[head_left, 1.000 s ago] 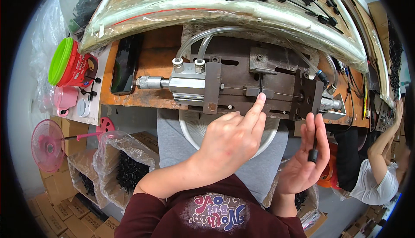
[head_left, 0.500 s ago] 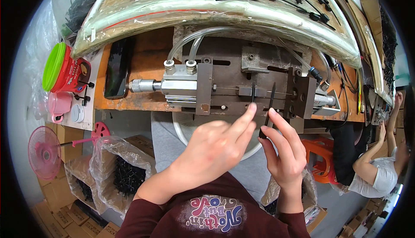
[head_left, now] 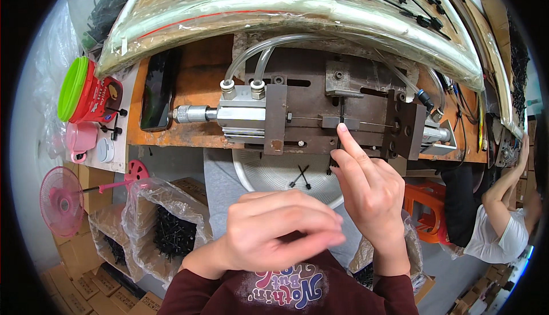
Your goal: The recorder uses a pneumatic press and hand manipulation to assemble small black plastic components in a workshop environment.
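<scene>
A metal clamping fixture with a cylinder on its left stands in front of me. A thin black plastic stick lies across the small grey block at its middle. My right hand holds the stick's near end, its index fingertip pressing the stick at the block. Below and left of it, my left hand hovers before my chest, fingers bent and blurred; its palm side is hidden. Under the fixture, a white mesh basket contains crossed black sticks.
A plastic-wrapped board with several black sticks spans the back. On the left are a phone, a red tub, a pink cup and a fan. Lined boxes stand below. A co-worker is at right.
My left hand has left the block and drawn back toward my chest. My right hand has moved left and forward, bringing its black stick onto the block. The basket's crossed sticks now show.
</scene>
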The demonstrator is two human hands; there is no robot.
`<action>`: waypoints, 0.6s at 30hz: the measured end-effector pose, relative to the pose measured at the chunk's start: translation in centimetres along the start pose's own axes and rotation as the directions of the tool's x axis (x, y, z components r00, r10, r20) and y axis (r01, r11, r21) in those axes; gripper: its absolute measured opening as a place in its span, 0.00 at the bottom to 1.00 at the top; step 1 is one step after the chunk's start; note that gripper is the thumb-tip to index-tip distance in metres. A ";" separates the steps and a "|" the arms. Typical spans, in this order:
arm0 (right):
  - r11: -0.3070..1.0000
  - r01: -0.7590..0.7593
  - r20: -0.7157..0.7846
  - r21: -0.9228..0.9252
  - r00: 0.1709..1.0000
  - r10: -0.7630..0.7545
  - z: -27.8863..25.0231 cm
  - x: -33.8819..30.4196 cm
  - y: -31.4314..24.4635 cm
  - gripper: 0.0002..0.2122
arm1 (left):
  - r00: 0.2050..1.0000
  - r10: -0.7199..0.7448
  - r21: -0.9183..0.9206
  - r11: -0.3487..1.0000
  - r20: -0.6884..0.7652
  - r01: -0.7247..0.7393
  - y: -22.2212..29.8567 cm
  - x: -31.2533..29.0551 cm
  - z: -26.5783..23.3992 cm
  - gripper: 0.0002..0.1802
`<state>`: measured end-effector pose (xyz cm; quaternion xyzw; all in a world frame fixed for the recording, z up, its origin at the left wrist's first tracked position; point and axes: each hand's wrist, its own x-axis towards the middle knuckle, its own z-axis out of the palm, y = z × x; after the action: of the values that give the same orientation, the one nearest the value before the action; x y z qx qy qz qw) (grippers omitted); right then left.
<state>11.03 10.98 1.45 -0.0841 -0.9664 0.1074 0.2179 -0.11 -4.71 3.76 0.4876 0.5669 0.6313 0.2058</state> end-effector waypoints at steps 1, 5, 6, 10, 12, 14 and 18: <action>1.000 -0.002 0.004 0.002 1.000 0.002 0.1 0.0 0.0 0.14 | 0.999 -0.025 -0.117 0.993 -0.021 0.023 0.5 0.1 -0.1 0.07; 0.999 0.044 0.024 -0.007 0.999 -0.044 0.5 0.1 0.0 0.11 | 0.992 0.001 -0.605 0.793 -0.126 -0.078 2.2 0.8 1.5 0.06; 0.998 0.016 0.019 -0.054 1.000 -0.015 -0.5 0.1 -0.1 0.10 | 0.995 0.024 -0.704 0.705 -0.097 -0.086 2.9 1.6 1.7 0.06; 0.998 -0.009 -0.015 -0.064 1.000 0.008 -0.2 0.0 -0.3 0.10 | 0.992 0.051 -0.892 0.435 -0.112 -0.123 4.8 2.1 4.0 0.06; 1.000 0.005 0.035 -0.020 0.999 -0.005 0.7 0.5 -0.9 0.13 | 0.982 0.038 -0.884 0.430 -0.187 -0.185 5.3 1.5 4.9 0.06; 0.996 -0.070 0.025 -0.063 0.997 0.072 -0.4 0.3 -1.2 0.12 | 0.988 0.067 -0.933 0.325 -0.142 -0.156 6.1 2.2 5.4 0.06; 0.998 -0.047 -0.014 -0.053 0.999 0.046 -0.1 0.2 -1.0 0.08 | 0.984 0.096 -0.940 0.295 -0.148 -0.170 6.5 2.6 6.5 0.06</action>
<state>10.77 10.09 1.84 -0.1130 -0.9652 0.0863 0.2193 6.14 -1.03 9.96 0.2981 0.0509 0.8733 0.3819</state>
